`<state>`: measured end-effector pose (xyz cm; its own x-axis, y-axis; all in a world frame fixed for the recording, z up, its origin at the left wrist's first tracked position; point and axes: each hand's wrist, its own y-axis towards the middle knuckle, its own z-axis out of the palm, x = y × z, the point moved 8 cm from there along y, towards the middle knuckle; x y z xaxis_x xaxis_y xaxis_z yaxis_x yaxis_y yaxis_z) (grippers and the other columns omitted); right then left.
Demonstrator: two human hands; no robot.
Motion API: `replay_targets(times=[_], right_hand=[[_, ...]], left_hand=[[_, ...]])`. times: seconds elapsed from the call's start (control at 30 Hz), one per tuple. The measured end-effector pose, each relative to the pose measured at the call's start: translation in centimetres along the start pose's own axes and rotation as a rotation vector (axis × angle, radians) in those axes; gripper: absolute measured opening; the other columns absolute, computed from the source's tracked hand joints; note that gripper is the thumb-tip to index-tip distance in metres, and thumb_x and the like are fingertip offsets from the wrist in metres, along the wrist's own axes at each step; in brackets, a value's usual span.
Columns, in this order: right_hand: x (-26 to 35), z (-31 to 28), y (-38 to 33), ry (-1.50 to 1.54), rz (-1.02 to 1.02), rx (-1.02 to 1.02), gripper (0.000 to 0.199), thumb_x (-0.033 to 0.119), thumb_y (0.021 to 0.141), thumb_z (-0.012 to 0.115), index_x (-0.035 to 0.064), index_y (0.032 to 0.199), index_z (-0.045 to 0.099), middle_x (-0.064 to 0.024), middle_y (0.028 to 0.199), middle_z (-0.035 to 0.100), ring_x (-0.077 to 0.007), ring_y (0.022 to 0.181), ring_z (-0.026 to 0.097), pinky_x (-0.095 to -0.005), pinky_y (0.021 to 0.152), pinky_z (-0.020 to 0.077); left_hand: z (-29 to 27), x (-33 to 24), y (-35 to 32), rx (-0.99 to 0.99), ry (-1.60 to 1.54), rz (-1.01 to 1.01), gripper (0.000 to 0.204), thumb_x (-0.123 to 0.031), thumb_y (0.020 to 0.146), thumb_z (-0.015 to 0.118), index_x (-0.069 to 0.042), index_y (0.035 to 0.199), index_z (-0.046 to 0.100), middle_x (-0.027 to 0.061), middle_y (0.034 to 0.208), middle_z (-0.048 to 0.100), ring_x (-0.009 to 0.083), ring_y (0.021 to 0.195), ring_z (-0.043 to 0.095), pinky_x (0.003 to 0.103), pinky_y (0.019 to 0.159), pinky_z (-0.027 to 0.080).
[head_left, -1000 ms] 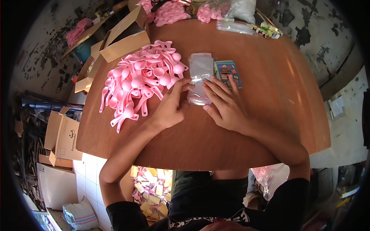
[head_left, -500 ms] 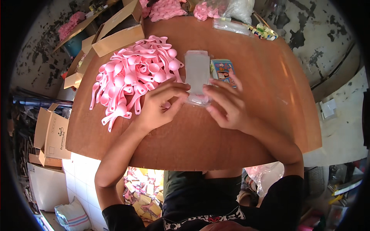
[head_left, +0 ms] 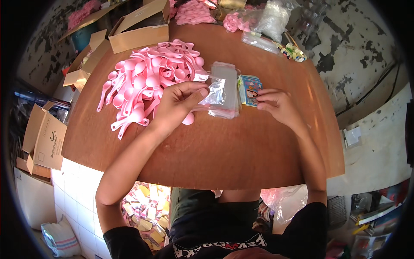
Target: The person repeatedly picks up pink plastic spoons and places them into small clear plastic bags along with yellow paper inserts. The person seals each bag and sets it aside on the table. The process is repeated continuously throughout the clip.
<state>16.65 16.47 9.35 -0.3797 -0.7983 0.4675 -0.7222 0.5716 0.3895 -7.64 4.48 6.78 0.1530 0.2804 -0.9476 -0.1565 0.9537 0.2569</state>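
My left hand [head_left: 179, 101] pinches a clear plastic bag [head_left: 217, 93] between thumb and fingers, and the film shines in the light. Under it lies a stack of flat clear bags [head_left: 226, 71], partly covered by the held one. Just right of that stack is a small pile of colourful printed cards [head_left: 249, 90]. My right hand [head_left: 282, 108] has its thumb and fingertips closed in a pinch at the right edge of the cards. A large heap of pink plastic scoops [head_left: 144, 80] lies to the left, partly behind my left hand, with one bowl showing below my wrist.
An open cardboard box [head_left: 140, 36] stands at the table's far left, with another carton [head_left: 45, 138] lower at the left. Bags of pink items [head_left: 194, 13] and clear plastic packs [head_left: 261, 42] line the far edge. The brown table's [head_left: 224, 159] near edge curves before my lap.
My left hand has lifted one clear bag off the stack. My right hand has left the bags and moved right to the cards. The whole view has shifted slightly.
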Motion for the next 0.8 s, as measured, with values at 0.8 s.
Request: replay_targets(times=[0.8], right_hand=[[11.3, -0.5, 1.9, 0.226, -0.079, -0.137, 0.014, 0.009, 0.087, 0.074, -0.0011, 0.095, 0.071, -0.0079, 0.089, 0.071, -0.0126, 0.079, 0.066, -0.0260, 0.069, 0.0520]], left_hand=[[2.9, -0.5, -2.0, 0.181, 0.177, 0.006, 0.024, -0.018, 0.094, 0.069, 0.001, 0.108, 0.072, 0.0057, 0.088, 0.072, 0.0055, 0.080, 0.063, 0.023, 0.069, 0.052]])
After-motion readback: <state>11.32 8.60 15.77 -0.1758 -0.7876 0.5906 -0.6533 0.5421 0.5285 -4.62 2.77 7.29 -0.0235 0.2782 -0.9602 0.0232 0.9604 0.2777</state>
